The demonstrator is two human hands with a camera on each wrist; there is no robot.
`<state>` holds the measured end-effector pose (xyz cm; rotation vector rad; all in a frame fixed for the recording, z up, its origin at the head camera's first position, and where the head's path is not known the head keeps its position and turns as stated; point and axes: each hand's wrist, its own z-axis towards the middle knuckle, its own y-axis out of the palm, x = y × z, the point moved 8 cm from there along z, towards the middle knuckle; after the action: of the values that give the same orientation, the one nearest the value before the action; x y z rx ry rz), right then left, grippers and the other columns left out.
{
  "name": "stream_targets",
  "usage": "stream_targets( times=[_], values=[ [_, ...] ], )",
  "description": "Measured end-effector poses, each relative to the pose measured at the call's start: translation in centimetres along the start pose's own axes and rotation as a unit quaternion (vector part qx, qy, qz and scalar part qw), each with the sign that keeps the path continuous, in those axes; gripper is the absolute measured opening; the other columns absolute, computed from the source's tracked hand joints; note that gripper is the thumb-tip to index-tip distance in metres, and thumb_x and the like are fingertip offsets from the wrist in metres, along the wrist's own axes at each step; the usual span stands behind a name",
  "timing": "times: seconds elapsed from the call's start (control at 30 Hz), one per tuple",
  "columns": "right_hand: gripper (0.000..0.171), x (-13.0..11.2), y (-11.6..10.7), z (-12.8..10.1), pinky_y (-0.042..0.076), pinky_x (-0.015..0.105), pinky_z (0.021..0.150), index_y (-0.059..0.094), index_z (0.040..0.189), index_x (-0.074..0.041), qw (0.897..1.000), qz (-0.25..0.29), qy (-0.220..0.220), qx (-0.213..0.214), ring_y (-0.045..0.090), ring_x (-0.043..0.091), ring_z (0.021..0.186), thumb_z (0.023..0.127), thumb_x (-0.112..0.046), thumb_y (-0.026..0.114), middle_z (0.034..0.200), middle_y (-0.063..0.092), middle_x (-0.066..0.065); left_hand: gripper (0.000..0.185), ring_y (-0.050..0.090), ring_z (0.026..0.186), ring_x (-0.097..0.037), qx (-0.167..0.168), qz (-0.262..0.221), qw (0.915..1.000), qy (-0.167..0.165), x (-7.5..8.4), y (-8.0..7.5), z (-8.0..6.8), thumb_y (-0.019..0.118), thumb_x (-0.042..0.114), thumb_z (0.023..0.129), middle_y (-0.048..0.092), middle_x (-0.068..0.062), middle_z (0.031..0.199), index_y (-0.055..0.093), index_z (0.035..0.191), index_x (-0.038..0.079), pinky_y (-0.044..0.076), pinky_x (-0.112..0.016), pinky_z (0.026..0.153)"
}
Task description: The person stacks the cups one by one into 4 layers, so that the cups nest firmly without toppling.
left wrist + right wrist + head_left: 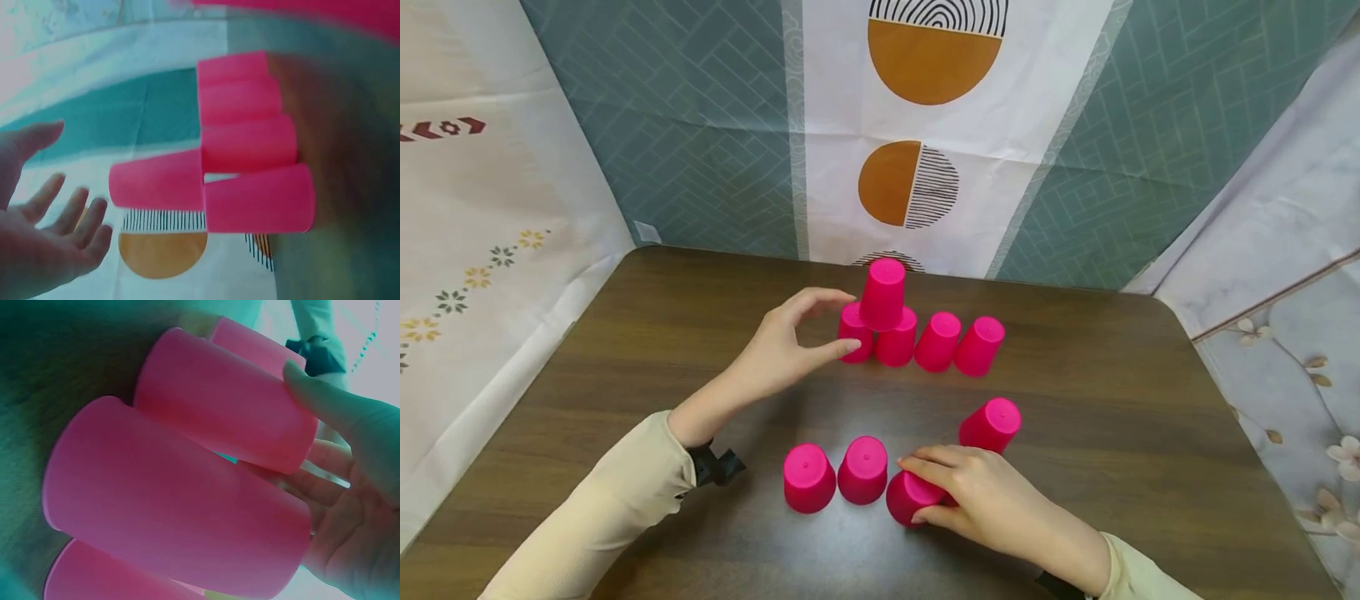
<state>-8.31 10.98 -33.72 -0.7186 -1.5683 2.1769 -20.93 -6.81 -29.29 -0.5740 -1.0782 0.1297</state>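
My left hand (790, 342) is at the back row, its thumb and fingers spread apart. In the left wrist view that hand (56, 231) stands clear of the upper pink cup (159, 181), which rests upside down across the two leftmost cups of the row. In front, my right hand (981, 496) holds an upside-down pink cup (912, 498) between thumb and fingers. The right wrist view shows the thumb against this held cup (225, 400), with another pink cup (181, 500) close beside it, under the palm. Most of that second cup is hidden by the hand in the head view.
Two upside-down cups, a left one (808, 477) and a middle one (862, 471), stand left of my right hand. Another cup (988, 427) stands just beyond it. The back row's right end cup (979, 346) leans slightly in view. A patterned cloth (700, 125) hangs behind the wooden table (647, 333).
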Motion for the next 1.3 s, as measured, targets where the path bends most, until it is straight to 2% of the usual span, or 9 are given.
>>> stream_targets(
  times=[0.23, 0.33, 0.43, 0.53, 0.73, 0.9, 1.0, 1.2, 1.3],
  values=[
    [0.056, 0.0, -0.1, -0.1, 0.053, 0.024, 0.078, 0.064, 0.119, -0.012, 1.0, -0.007, -0.024, 0.017, 0.063, 0.011, 0.096, 0.073, -0.041, 0.078, 0.108, 0.065, -0.001, 0.051, 0.051, 0.115, -0.011, -0.127, 0.03, 0.9906, 0.04, 1.4, 2.8, -5.6, 0.078, 0.023, 0.076, 0.055, 0.006, 0.123, 0.057, 0.122, 0.019, 0.047, -0.037, 0.093],
    [0.056, 0.1, -0.8, -0.2, 0.052, 0.024, 0.08, 0.063, 0.12, -0.012, 0.998, -0.001, -0.039, 0.045, 0.063, 0.011, 0.097, 0.075, -0.041, 0.076, 0.109, 0.065, -0.001, 0.06, 0.052, 0.114, -0.012, -0.146, 0.059, 0.9874, -0.012, 0.8, 3.4, -7.6, 0.078, 0.032, 0.075, 0.053, 0.009, 0.126, 0.051, 0.128, 0.022, 0.048, -0.039, 0.09],
    [0.054, 0.4, -2.0, -0.4, 0.052, 0.024, 0.08, 0.062, 0.122, -0.012, 0.995, 0.008, -0.042, 0.085, 0.063, 0.013, 0.098, 0.078, -0.042, 0.073, 0.111, 0.065, 0.001, 0.069, 0.053, 0.112, -0.014, -0.139, 0.082, 0.9832, -0.086, 0.0, 3.1, -9.4, 0.077, 0.041, 0.074, 0.052, 0.011, 0.128, 0.047, 0.133, 0.024, 0.049, -0.041, 0.088],
    [0.053, 1.0, -3.2, -0.6, 0.053, 0.026, 0.08, 0.062, 0.122, -0.013, 0.993, 0.012, -0.034, 0.111, 0.063, 0.015, 0.099, 0.08, -0.044, 0.07, 0.112, 0.065, 0.002, 0.071, 0.056, 0.109, -0.016, -0.118, 0.094, 0.9819, -0.115, -0.2, 2.6, -10.6, 0.079, 0.038, 0.073, 0.053, 0.009, 0.127, 0.046, 0.133, 0.021, 0.05, -0.042, 0.086],
    [0.058, 2.6, -4.9, -0.2, 0.05, 0.024, 0.086, 0.058, 0.126, -0.012, 0.994, 0.028, -0.006, 0.103, 0.061, 0.014, 0.104, 0.081, -0.047, 0.068, 0.117, 0.063, -0.001, 0.055, 0.06, 0.101, -0.013, -0.109, 0.102, 0.9817, -0.118, -0.4, 2.5, -11.6, 0.08, 0.025, 0.073, 0.059, 0.009, 0.116, 0.056, 0.122, 0.017, 0.051, -0.037, 0.084],
    [0.057, 4.9, -6.4, 1.0, 0.041, 0.015, 0.095, 0.061, 0.118, -0.009, 0.987, 0.086, 0.013, 0.138, 0.061, 0.015, 0.105, 0.074, -0.043, 0.075, 0.113, 0.064, 0.0, 0.043, 0.061, 0.094, -0.012, -0.111, 0.084, 0.9853, -0.099, -0.4, 2.6, -11.6, 0.08, 0.025, 0.073, 0.063, 0.007, 0.107, 0.062, 0.111, 0.015, 0.053, -0.034, 0.081],
    [0.057, 6.8, -7.0, 1.9, 0.042, 0.014, 0.093, 0.063, 0.114, -0.008, 0.981, 0.103, 0.027, 0.16, 0.061, 0.014, 0.103, 0.069, -0.037, 0.082, 0.11, 0.065, 0.0, 0.04, 0.062, 0.09, -0.011, -0.109, 0.07, 0.987, -0.096, -0.4, 2.5, -11.6, 0.08, 0.026, 0.074, 0.063, 0.007, 0.104, 0.064, 0.108, 0.013, 0.053, -0.032, 0.079],
    [0.061, 11.2, -8.2, 2.6, 0.049, 0.018, 0.079, 0.065, 0.115, -0.012, 0.974, 0.102, 0.083, 0.187, 0.06, 0.005, 0.09, 0.059, -0.018, 0.089, 0.108, 0.066, -0.002, 0.04, 0.063, 0.091, -0.011, -0.119, 0.028, 0.9829, -0.138, -0.9, 2.8, -11.7, 0.08, 0.026, 0.073, 0.064, 0.004, 0.104, 0.065, 0.107, 0.012, 0.053, -0.024, 0.079],
    [0.062, 12.6, -8.9, 3.1, 0.05, 0.017, 0.076, 0.065, 0.116, -0.013, 0.97, 0.101, 0.089, 0.204, 0.06, 0.003, 0.088, 0.059, -0.013, 0.088, 0.108, 0.067, -0.001, 0.04, 0.063, 0.09, -0.011, -0.123, 0.018, 0.9823, -0.14, -1.0, 2.7, -11.6, 0.08, 0.024, 0.072, 0.064, 0.003, 0.103, 0.066, 0.107, 0.011, 0.053, -0.022, 0.078]
  ],
)
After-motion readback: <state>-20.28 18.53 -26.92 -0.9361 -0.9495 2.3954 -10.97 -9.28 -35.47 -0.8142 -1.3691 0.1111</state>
